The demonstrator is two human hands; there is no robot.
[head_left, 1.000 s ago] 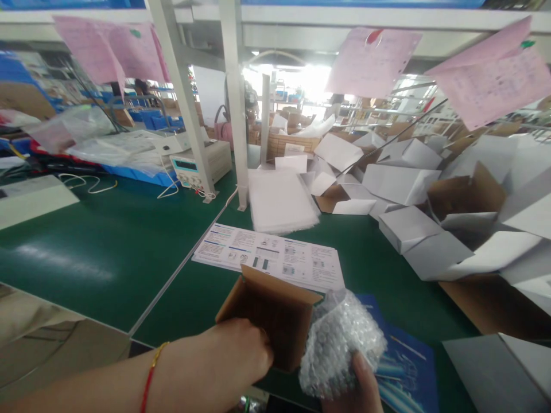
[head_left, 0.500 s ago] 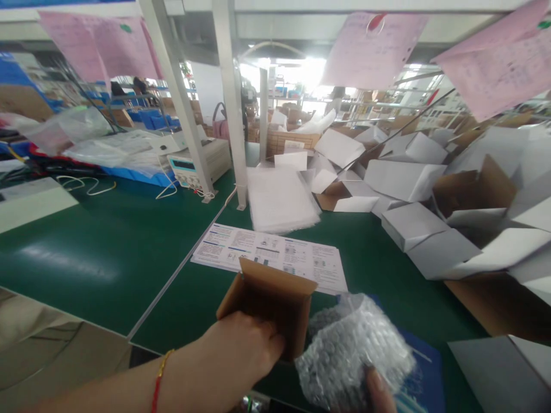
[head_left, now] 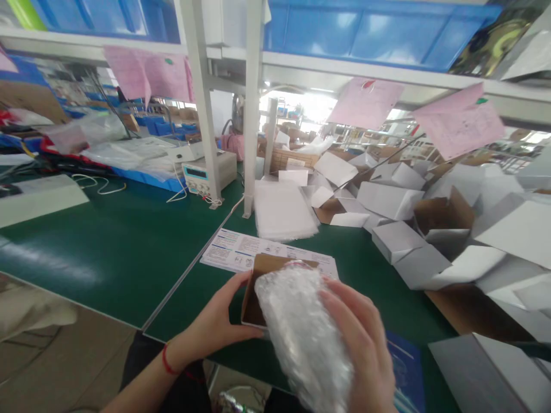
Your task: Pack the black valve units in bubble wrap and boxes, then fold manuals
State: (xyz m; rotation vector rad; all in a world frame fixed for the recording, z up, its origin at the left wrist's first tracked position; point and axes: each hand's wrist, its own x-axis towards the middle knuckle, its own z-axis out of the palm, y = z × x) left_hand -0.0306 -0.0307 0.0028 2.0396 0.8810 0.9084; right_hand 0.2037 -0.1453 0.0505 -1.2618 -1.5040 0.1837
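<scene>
My left hand (head_left: 215, 324) grips the left side of a small open brown cardboard box (head_left: 255, 292) that stands on the green table near its front edge. My right hand (head_left: 364, 344) is wrapped round a bundle in bubble wrap (head_left: 301, 332), whose upper end sits at the mouth of the box. What is inside the wrap is hidden. A red string bracelet is on my left wrist. Just behind the box lies a printed instruction sheet (head_left: 235, 252), and under my right hand a blue leaflet (head_left: 407, 367).
A heap of white and brown folded boxes (head_left: 408, 212) fills the right side of the green table (head_left: 107, 252). A stack of white foam sheets (head_left: 282, 209) lies behind the sheet, beside white posts (head_left: 249, 115). A power-supply unit (head_left: 206, 169) stands at the back left. Pink papers hang overhead.
My right hand has swung the bubble-wrapped bundle up and left, from beside the box to its opening. My left hand has shifted to the box's left side. The view has tilted upward.
</scene>
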